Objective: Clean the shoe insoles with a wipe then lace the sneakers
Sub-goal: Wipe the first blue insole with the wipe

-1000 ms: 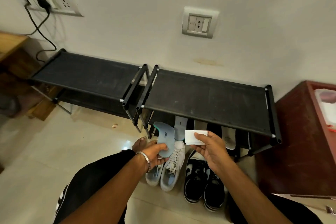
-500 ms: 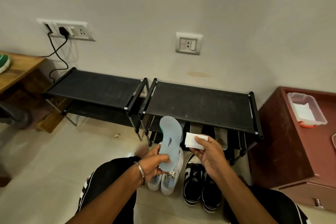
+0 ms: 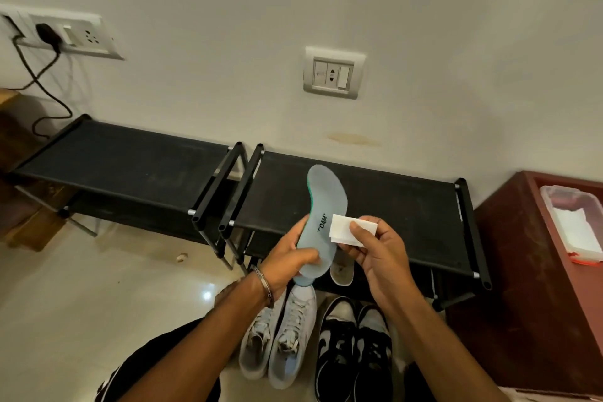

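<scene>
Left hand (image 3: 287, 263) grips insole (image 3: 323, 222); right hand (image 3: 375, 248) pinches wipe (image 3: 346, 228) against it.

The insole (image 3: 324, 222) has its heel end hidden behind the left hand (image 3: 290, 263), and its printed word is partly covered by the wipe (image 3: 346, 230). At the lower edge of the frame both forearms and the toes of the black-and-white sneakers (image 3: 354, 349) are cut off. The plastic tub (image 3: 574, 222) runs off the right edge. A second insole (image 3: 342, 269) under the shelf (image 3: 408, 206) shows only its tip.

Pale blue insole (image 3: 324, 206) upright, folded white wipe (image 3: 346, 229) touching its edge
</scene>
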Action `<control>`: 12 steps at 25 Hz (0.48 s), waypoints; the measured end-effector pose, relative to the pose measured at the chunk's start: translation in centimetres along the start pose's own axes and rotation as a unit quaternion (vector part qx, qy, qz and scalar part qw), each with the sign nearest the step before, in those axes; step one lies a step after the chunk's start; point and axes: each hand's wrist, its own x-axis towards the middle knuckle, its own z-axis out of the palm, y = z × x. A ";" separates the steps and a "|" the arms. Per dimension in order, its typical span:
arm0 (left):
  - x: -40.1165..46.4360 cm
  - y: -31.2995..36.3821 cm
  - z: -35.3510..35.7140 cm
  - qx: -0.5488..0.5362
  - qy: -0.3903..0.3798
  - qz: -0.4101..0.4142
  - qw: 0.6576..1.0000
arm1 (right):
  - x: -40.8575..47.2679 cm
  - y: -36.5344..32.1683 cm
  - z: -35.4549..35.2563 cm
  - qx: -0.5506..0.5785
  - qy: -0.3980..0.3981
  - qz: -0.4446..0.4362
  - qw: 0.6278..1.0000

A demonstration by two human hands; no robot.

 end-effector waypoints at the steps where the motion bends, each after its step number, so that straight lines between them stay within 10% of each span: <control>1: 1.1 -0.1 0.0 -0.019 -0.004 -0.007 1.000 | 0.9 0.3 -0.4 -0.017 0.003 -0.002 1.000; 12: 7.6 -0.5 -1.2 -0.107 -0.029 -0.175 0.978 | 6.0 1.7 -1.4 -0.159 0.025 0.052 0.986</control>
